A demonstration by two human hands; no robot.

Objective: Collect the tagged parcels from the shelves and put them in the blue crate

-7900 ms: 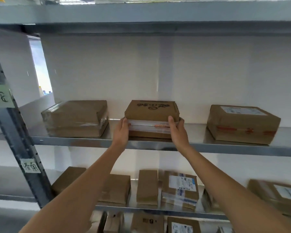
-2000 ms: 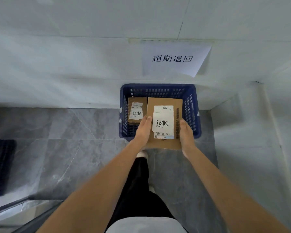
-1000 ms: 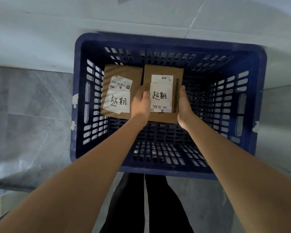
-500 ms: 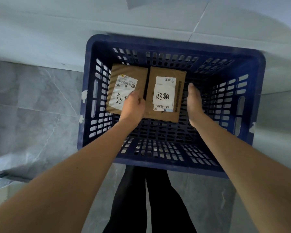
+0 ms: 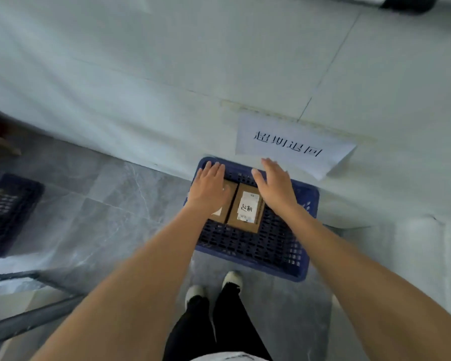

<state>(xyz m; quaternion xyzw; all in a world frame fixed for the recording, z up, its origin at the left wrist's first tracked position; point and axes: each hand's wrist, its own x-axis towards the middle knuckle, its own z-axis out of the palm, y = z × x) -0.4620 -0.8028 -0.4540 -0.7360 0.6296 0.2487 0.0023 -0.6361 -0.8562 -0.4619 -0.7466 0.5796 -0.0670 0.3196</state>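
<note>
The blue crate (image 5: 255, 254) stands on the floor against the white wall, straight ahead of me. Two brown tagged parcels lie flat in it side by side. The right parcel (image 5: 246, 208) shows its white handwritten tag. The left parcel (image 5: 225, 207) is mostly covered by my left hand (image 5: 210, 187). My left hand hovers above the crate with fingers spread, holding nothing. My right hand (image 5: 275, 187) is also raised above the crate, flat and empty, apart from the parcels.
A white paper sign (image 5: 292, 145) with black characters hangs on the wall just behind the crate. A second dark crate (image 5: 8, 209) sits on the grey tiled floor at the far left. A metal shelf frame (image 5: 34, 316) crosses the lower left. My feet (image 5: 214, 286) stand before the crate.
Both hands have let go of the right parcel, which now lies in the crate beside the first. My hands have lifted clear and the view has pulled back and up.
</note>
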